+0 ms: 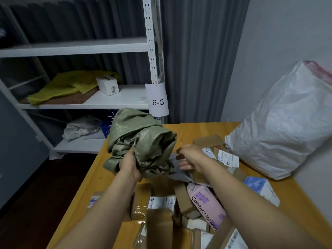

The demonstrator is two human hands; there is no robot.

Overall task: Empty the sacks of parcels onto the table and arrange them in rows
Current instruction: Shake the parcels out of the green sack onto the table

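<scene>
Table (203, 130) far-left edge: left hand (129, 166) clamped on green sack (143, 133); right hand (190, 157) loose, empty, beside it. White sack (287, 126) at right edge, nearer right hand.

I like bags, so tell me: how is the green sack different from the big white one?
The green sack is crumpled and limp; the white sack bulges full. The left hand grips the green sack; the white sack stands on the table by the wall, untouched. One is olive green, the other white. Both look like woven plastic.
</scene>
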